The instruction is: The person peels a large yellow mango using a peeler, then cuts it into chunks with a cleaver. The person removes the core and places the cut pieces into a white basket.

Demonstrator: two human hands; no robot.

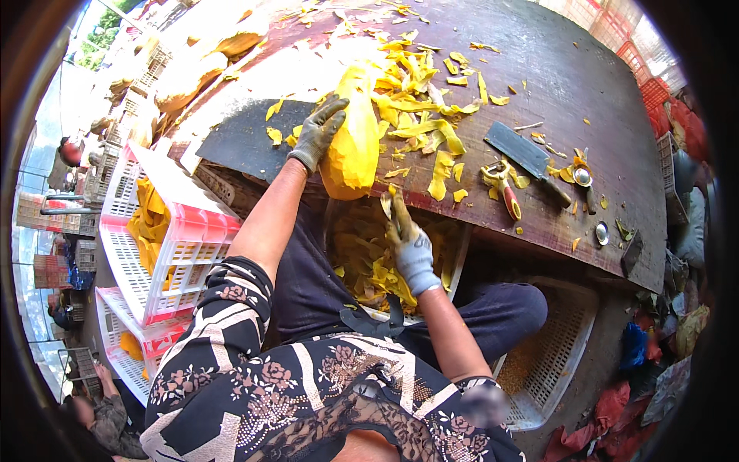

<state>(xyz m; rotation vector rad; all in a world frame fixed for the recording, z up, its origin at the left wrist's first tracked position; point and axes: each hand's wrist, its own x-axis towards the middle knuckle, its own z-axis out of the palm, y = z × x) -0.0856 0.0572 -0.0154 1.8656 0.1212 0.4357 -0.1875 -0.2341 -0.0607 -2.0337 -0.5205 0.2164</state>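
A peeled yellow squash [352,138] lies lengthwise on the worktable, its near end at the table's front edge. My left hand [321,130], in a grey, stained work glove, grips its left side. Just off the near end, my right hand [409,245], gloved in light grey with yellow-stained fingers, is closed around a small metal-bladed tool [386,205]; its handle is hidden in the fingers. Strips of yellow peel [418,110] are heaped right of the squash. Below my right hand, between my legs, a crate [460,260] holds more peel.
On the wooden table [554,75] lie a cleaver [517,147], a red-and-yellow-handled peeler [508,193] and metal spoons [582,175]. White-and-red crates [199,231] with orange pieces stand left. Unpeeled squashes [193,81] lie back left. A seed-holding crate [568,369] sits lower right. People [107,416] are at far left.
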